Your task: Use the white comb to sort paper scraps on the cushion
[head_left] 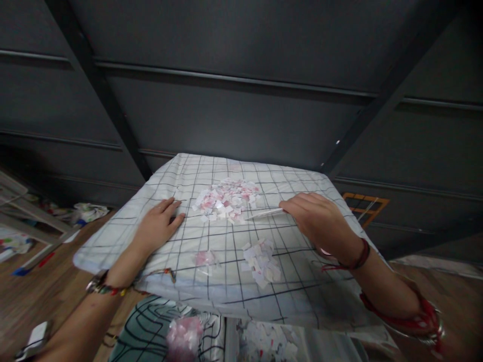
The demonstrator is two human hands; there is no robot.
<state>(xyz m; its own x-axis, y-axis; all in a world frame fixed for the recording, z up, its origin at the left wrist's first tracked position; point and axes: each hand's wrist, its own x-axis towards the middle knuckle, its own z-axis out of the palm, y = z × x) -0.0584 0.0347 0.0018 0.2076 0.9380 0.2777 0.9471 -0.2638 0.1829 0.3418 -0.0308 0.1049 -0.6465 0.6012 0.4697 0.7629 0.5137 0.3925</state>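
My left hand (160, 226) lies on the white checked tablecloth (302, 271), fingers spread, holding nothing. Scissors (266, 213) are gripped in my right hand (317, 218); their pale blades point left, and a pinkish handle loop shows beneath the palm. The blade tips come close to the right edge of a large pile of small white and pink pieces (228, 198), which look like cut paper. Nearer the front edge sit a smaller heap of white pieces (262, 264) and a little clear bag with pink contents (206, 259).
Below the table's front edge are a clear container of scraps (267, 342) and a pink-filled plastic bag (184, 337) on patterned cloth. A dark panelled wall (226, 110) stands right behind the table. A wooden frame (366, 206) leans at the right, and a pale ladder-like stand (33, 229) is at the left.
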